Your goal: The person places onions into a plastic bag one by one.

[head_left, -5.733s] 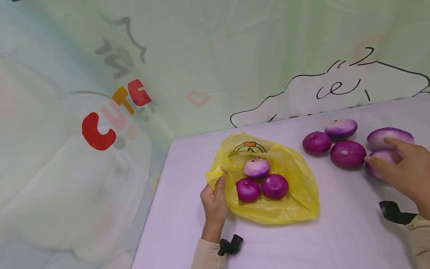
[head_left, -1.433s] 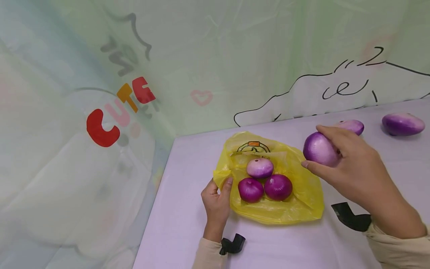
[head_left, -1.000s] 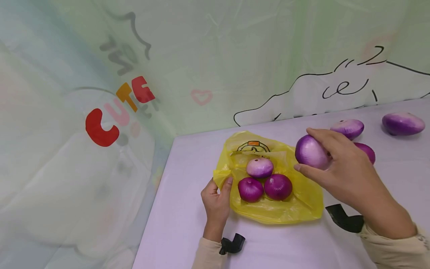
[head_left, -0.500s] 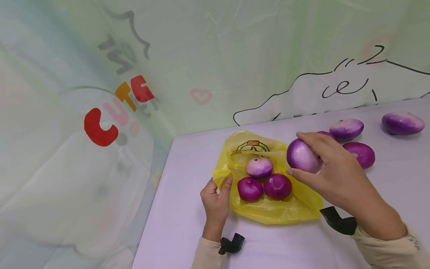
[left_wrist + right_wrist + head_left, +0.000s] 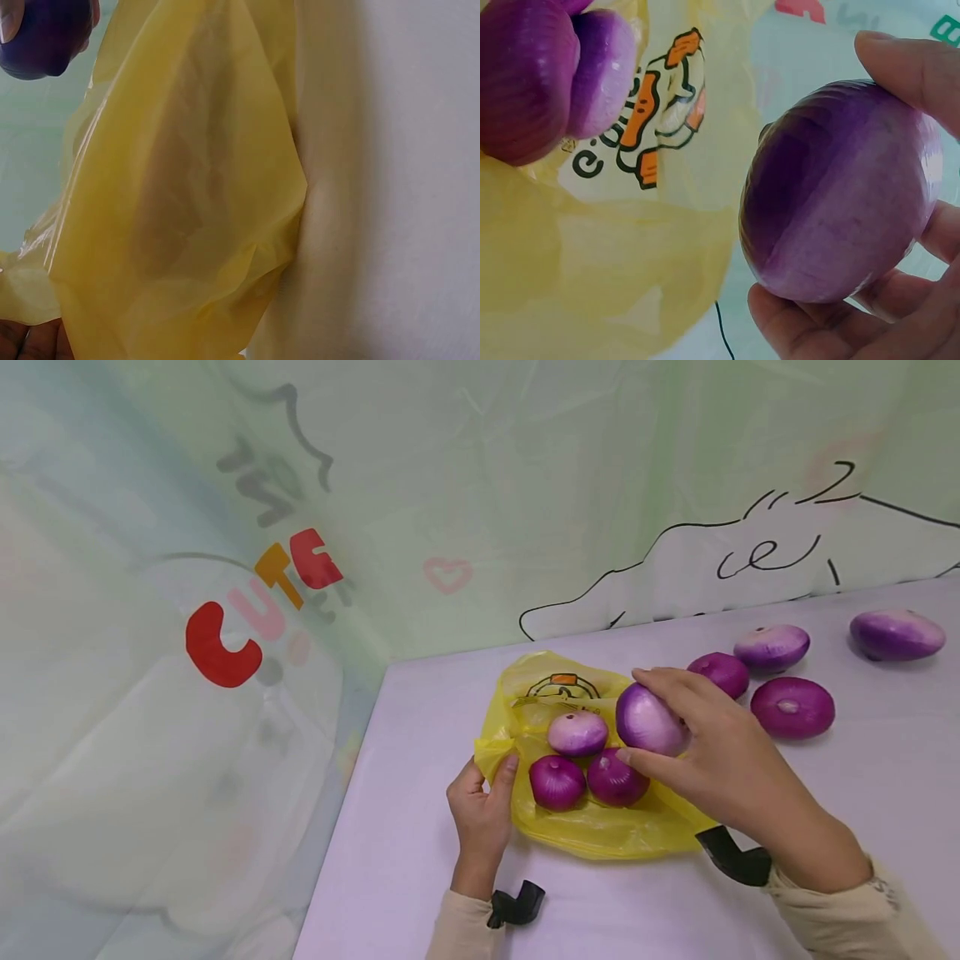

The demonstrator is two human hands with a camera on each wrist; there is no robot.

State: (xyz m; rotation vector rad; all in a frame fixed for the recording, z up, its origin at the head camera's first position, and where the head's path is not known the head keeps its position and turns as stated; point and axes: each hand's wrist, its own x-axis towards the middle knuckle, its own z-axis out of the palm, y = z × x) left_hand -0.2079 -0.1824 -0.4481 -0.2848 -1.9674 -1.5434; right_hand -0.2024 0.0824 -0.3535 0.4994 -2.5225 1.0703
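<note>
Head view | right fingers (image 5: 675,690) grip rounded purple-white onion (image 5: 651,723) | left fingers (image 5: 506,781) pinch crinkled yellow plastic bag (image 5: 622,837)

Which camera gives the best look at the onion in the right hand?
The right wrist view: the held onion appears large and close, its two-tone skin clear. The head view shows it smaller, over the yellow bag; the left wrist view catches only a dark, cropped part.
</note>
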